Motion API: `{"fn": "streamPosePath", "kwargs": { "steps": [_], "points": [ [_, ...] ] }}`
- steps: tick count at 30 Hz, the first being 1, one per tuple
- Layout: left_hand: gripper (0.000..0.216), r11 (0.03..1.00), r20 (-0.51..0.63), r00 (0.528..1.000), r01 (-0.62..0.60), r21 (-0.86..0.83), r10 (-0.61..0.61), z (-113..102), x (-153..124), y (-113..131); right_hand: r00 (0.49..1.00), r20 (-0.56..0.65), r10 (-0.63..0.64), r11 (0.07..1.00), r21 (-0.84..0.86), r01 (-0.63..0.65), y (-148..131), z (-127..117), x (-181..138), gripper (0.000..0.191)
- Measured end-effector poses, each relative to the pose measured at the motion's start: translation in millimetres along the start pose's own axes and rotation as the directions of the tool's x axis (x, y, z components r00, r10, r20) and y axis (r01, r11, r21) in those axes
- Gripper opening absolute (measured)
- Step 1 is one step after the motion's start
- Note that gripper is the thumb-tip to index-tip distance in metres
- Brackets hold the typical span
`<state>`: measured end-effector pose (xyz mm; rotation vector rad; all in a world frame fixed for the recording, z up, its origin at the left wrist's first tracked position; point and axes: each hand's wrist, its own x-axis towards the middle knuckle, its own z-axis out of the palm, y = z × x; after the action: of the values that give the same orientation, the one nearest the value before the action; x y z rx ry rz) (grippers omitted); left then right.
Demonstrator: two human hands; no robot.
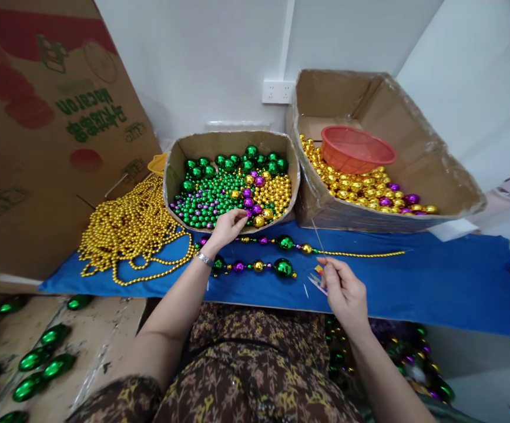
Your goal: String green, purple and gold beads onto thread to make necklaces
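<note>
My left hand [228, 226] reaches to the front rim of a small cardboard box [173, 170] full of green, gold and purple beads [224, 191]; its fingers are pinched at the beads, and what they grip is too small to name. My right hand [343, 291] is closed in a pinch on a thin needle [318, 237] that points up and away. A partly strung strand of green, purple and gold beads [281, 242] lies across the blue cloth [435, 276] between my hands, with a second short run of beads [259, 267] just below it.
A heap of gold bead strings [127, 232] lies left of the small box. A larger cardboard box [413, 153] at the right holds gold and purple beads and a red plastic basket [356, 148]. Green ornaments [39, 361] lie lower left. A big printed carton [39, 117] leans at left.
</note>
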<state>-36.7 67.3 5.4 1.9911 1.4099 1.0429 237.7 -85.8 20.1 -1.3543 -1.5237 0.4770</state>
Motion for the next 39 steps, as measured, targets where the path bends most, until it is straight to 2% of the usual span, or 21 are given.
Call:
{"fn": "streamPosePath", "kwargs": {
  "steps": [3, 5, 6, 7, 9, 10, 12, 13, 15, 19, 25, 30, 33, 36, 39],
  "points": [
    [0.028, 0.978, -0.05, 0.993, -0.097, 0.182, 0.108, -19, 1, 4, 1.0, 0.008, 0.007, 1.0, 0.002, -0.007, -1, -2, 0, 0.024],
    [0.038, 0.895, -0.072, 0.979, -0.145, 0.421, 0.192, -43, 4, -1, 1.0, 0.008, 0.009, 1.0, 0.001, -0.009, 0, -3, 1, 0.024],
    [0.047, 0.833, -0.069, 0.979, -0.123, 0.539, 0.189, -57, 5, -5, 1.0, 0.005, 0.008, 1.0, 0.0, -0.008, 0, -3, 1, 0.024],
    [0.06, 0.763, -0.053, 0.988, -0.08, 0.641, 0.148, -70, 7, -11, 1.0, 0.001, 0.008, 1.0, 0.0, -0.008, 0, -3, 1, 0.024],
    [0.078, 0.641, 0.039, 0.999, -0.01, 0.767, -0.031, -92, 11, -25, 1.0, 0.006, 0.01, 1.0, 0.003, -0.01, 0, -1, 1, 0.025],
    [0.082, 0.606, 0.102, 0.984, 0.006, 0.795, -0.144, -98, 14, -32, 1.0, 0.014, 0.011, 1.0, 0.006, -0.011, 0, 0, 1, 0.025],
    [0.085, 0.587, 0.211, 0.926, 0.014, 0.809, -0.313, -104, 19, -42, 0.999, 0.034, 0.005, 1.0, 0.011, -0.006, -2, 2, 2, 0.025],
    [0.087, 0.592, 0.241, 0.904, 0.017, 0.806, -0.354, -103, 22, -46, 0.999, 0.041, 0.0, 1.0, 0.011, 0.0, -3, 3, 2, 0.025],
    [0.094, 0.602, 0.252, 0.896, 0.021, 0.798, -0.366, -97, 29, -48, 0.999, 0.044, -0.011, 1.0, 0.015, 0.01, -5, 6, 3, 0.024],
    [0.097, 0.616, 0.237, 0.919, 0.007, 0.788, -0.314, -79, 41, -47, 0.999, 0.049, -0.017, 1.0, 0.027, 0.016, -7, 9, 4, 0.024],
    [0.097, 0.68, 0.215, 0.963, -0.047, 0.732, -0.164, -55, 53, -55, 0.999, 0.044, -0.017, 1.0, 0.018, 0.016, -6, 8, 2, 0.024],
    [0.095, 0.761, 0.211, 0.968, -0.035, 0.647, -0.135, -58, 57, -59, 1.0, 0.029, -0.002, 1.0, -0.009, 0.002, -4, 0, 1, 0.025],
    [0.082, 0.81, 0.163, 0.986, -0.078, 0.582, -0.022, -64, 55, -46, 1.0, 0.017, 0.013, 1.0, -0.014, -0.013, -3, -3, 1, 0.025],
    [0.053, 0.84, 0.097, 0.989, -0.149, 0.521, 0.115, -57, 49, -23, 1.0, 0.018, 0.007, 1.0, -0.008, -0.007, -2, -2, 1, 0.025],
    [0.037, 0.856, 0.18, 0.972, -0.217, 0.469, 0.148, -35, 43, -2, 0.999, 0.03, -0.016, 1.0, 0.0, 0.016, -3, 1, 2, 0.025]
  ]
}}
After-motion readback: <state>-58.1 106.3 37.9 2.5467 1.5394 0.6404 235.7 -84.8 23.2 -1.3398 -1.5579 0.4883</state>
